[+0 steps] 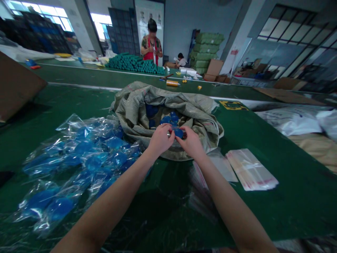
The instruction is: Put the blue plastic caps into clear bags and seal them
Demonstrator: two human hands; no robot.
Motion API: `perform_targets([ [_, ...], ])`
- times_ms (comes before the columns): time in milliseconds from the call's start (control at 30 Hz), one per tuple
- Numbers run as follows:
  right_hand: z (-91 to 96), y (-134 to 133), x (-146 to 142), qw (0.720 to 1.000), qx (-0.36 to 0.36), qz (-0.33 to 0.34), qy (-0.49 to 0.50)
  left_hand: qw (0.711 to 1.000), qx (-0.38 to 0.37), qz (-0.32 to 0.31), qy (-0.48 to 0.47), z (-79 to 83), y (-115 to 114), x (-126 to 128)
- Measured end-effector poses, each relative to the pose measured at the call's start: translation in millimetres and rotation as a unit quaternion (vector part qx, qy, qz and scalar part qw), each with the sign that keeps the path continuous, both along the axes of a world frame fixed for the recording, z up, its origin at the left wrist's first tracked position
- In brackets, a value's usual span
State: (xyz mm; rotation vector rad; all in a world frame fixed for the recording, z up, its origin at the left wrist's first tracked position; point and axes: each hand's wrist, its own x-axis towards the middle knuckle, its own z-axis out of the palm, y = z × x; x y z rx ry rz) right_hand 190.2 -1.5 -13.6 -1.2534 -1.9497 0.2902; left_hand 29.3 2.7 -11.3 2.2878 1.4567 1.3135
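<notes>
Place: on my feed, I make out a factory packing workshop.
Desks: a long green desk (302, 203), then a second desk (92, 72) with a co-worker (152, 45) standing beyond.
Stock: green bales (207, 45) by a pillar (240, 30), heaped green cylinders (134, 64).
Packing: woven sack (137, 105), bagged blue pieces (85, 147), stacked clear bags (251, 170).

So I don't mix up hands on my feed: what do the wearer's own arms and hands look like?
The left hand and right hand are gloveless. The left forearm and right forearm are sleeveless as far as they show, with no watch or band visible. Any ring is too small to tell.
</notes>
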Motion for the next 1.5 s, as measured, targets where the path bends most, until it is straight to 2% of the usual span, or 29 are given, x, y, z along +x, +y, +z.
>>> perform_targets([
  [233,0.4,-0.9,-3.7,0.999,0.045,-0.014,-0.017,1.000,0.003,0.003,-0.008,3.7,-2.8,1.8],
  [367,11.0,0.3,-10.0,0.997,0.050,-0.007,-0.061,0.999,-0.010,0.026,-0.030,6.6,-2.5,0.1],
  [467,29.6,4.3,-15.7,0.993,0.029,0.007,-0.114,0.996,-0.034,0.061,-0.049,11.2,-0.9,-4.5],
  [567,56.1,8.7,-19.8,0.986,-0.011,0.023,-0.163,0.991,-0.061,0.101,-0.060,18.4,0.1,-11.5],
  [667,80.5,12.6,-22.6,0.982,-0.051,0.037,-0.177,0.986,-0.079,0.131,-0.061,26.1,-0.2,-19.5],
  [767,92.6,16.3,-26.1,0.981,-0.059,0.044,-0.179,0.982,-0.100,0.149,-0.059,31.4,-1.6,-25.6],
  [933,91.2,17.6,-36.6,0.983,-0.018,-0.049,-0.178,0.983,-0.098,0.153,-0.005,36.6,-5.9,-27.5],
  [1000,90.4,16.0,-41.1,0.982,0.000,-0.063,-0.180,0.985,-0.096,0.142,0.003,39.1,-8.3,-26.7],
  [1100,92.7,15.0,-45.4,0.982,0.016,-0.054,-0.181,0.987,-0.097,0.129,-0.012,42.7,-11.1,-25.9],
  [1233,95.3,21.1,-45.5,0.985,-0.003,-0.031,-0.170,0.987,-0.090,0.125,-0.040,42.7,-9.8,-25.9],
  [1400,88.9,30.5,-40.3,0.989,-0.019,-0.013,-0.149,0.993,-0.042,0.096,-0.055,38.0,-5.2,-25.1],
  [1500,83.9,31.5,-38.2,0.993,-0.015,-0.006,-0.118,0.991,-0.019,0.108,-0.075,36.4,-4.8,-23.9],
])
